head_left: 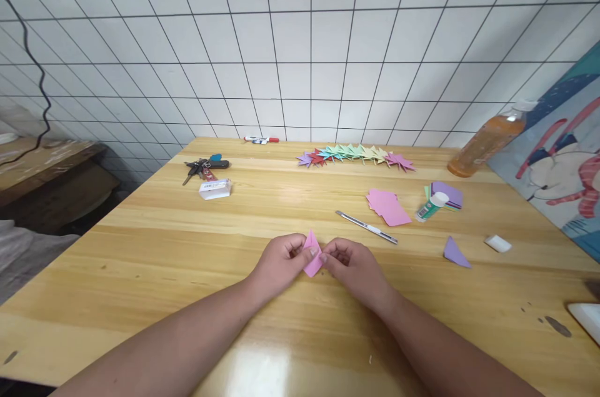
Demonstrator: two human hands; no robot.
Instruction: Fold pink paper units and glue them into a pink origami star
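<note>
A small pink piece of folded origami paper (311, 267), shaped like a kite, is held just above the wooden table (197, 309). My left hand (285, 256) pinches its left side, with the thumb lying across the front. At the right edge, my right hand (352, 266) grips the paper between thumb and curled fingers. Beyond my right hand lies a slim craft knife (366, 226). Several pink paper squares (388, 207) are fanned out past the knife.
Folded paper cranes (356, 153) line the back. Keys (201, 167) and a white box (215, 189) sit left; a marker (261, 140) lies behind. To the right are a glue stick (431, 207), coloured paper (447, 193), a purple triangle (455, 252), an eraser (497, 243) and a bottle (487, 144).
</note>
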